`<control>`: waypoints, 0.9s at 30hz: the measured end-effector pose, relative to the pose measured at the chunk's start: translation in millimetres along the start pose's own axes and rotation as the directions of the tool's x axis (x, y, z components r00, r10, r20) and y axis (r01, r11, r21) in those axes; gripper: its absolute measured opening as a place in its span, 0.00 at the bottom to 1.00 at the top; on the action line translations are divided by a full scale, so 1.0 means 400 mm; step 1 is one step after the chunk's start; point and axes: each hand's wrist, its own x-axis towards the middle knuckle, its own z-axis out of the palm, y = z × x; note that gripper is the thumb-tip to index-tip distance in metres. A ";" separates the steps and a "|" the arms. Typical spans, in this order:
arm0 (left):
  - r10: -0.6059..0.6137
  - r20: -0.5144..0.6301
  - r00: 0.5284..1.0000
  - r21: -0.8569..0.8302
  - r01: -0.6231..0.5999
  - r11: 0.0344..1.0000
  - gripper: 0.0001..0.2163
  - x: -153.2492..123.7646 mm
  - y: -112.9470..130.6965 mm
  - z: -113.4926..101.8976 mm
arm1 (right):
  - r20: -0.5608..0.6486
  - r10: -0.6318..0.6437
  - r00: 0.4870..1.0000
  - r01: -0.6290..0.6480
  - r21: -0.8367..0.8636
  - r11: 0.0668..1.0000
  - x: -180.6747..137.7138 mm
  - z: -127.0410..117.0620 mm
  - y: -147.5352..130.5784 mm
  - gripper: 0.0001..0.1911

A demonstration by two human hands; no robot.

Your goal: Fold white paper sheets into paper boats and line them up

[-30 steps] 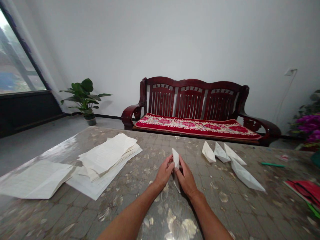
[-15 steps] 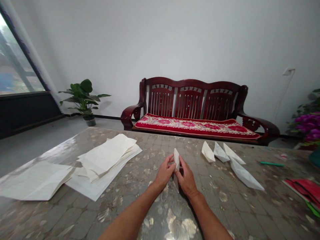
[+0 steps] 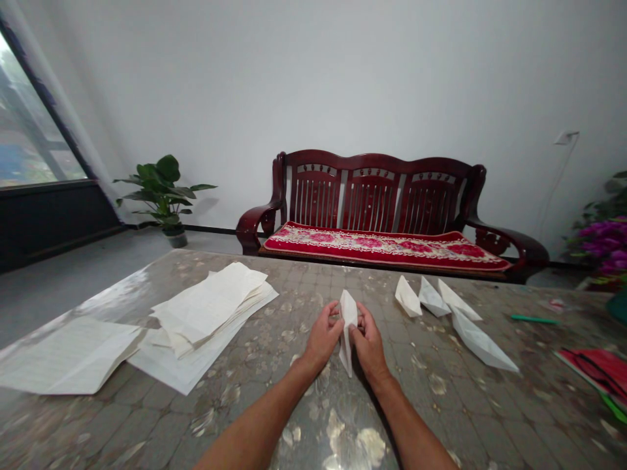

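A narrow white folded paper boat (image 3: 348,310) points away from me at the middle of the table, held between my two hands. My left hand (image 3: 323,334) grips its left side, thumb near the centre fold and fingers behind. On the other side my right hand (image 3: 368,339) pinches the right edge, thumb on top. The paper has a slight opening along its middle, and its near tip hangs below my thumbs. Several finished-looking white paper boats, one of them a larger boat (image 3: 482,343), lie to the right of my hands.
Left on the patterned table (image 3: 255,391) lie a stack of paper sheets (image 3: 210,307) and a folded sheet (image 3: 68,356). To the right are a green pen (image 3: 533,319) and a red book (image 3: 595,372) with a dark strap-like item. A wooden bench (image 3: 372,196) stands beyond.
My hands have moved slightly apart, and the paper between them has spread wider, showing more of its surface and near tip. My right thumb now lies on its right side.
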 end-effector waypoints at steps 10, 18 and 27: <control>0.098 -0.013 0.995 0.079 -0.097 0.992 0.21 -0.018 0.029 0.003 | -0.055 -0.024 0.998 0.025 0.014 1.000 0.001 -0.002 0.006 0.33; 0.081 -0.045 0.996 0.100 -0.076 0.992 0.24 -0.009 0.004 0.009 | -0.048 -0.051 0.998 0.050 -0.028 0.998 -0.002 0.001 0.007 0.33; 0.085 0.046 0.995 0.126 -0.091 0.988 0.22 -0.013 0.015 0.001 | -0.058 -0.047 0.997 0.044 -0.044 0.998 0.001 -0.003 0.013 0.33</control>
